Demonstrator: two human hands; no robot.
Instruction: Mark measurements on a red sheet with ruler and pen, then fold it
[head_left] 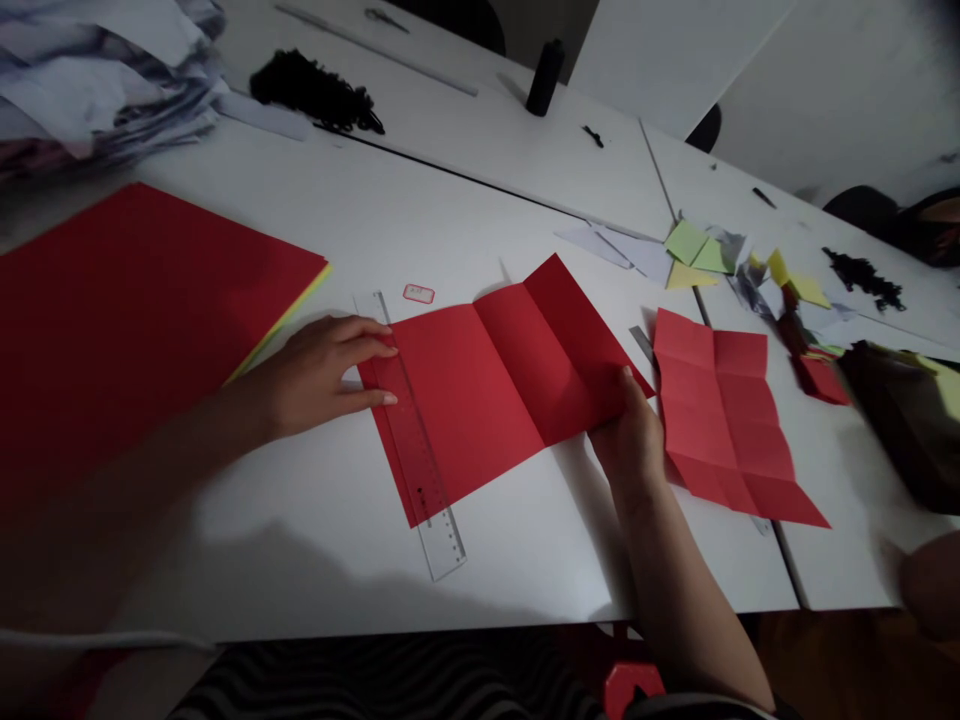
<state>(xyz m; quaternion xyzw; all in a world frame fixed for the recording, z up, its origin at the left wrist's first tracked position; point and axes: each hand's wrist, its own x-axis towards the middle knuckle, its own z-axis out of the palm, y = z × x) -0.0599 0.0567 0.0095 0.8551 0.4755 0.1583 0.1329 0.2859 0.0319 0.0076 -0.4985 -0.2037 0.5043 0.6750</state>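
Note:
A creased red paper [465,400] lies in front of me, its right part raised off the table. Across its left end rests a clear ruler [424,450]. My left hand [330,375] has its fingers spread, the tips touching the ruler and the paper's left edge. At the right edge, my right hand [634,430] pinches the raised part, thumb on top and the other fingers hidden beneath. A second red sheet [724,410], creased into a grid, lies just to the right, over another ruler [642,342].
At the left is a stack of large red sheets [150,300]. Black cord [315,90], a dark bottle [546,78] and crumpled paper [97,80] sit farther back. Paper scraps [697,247] and a dark box [900,420] are at the right. A small label [418,293] lies near the ruler.

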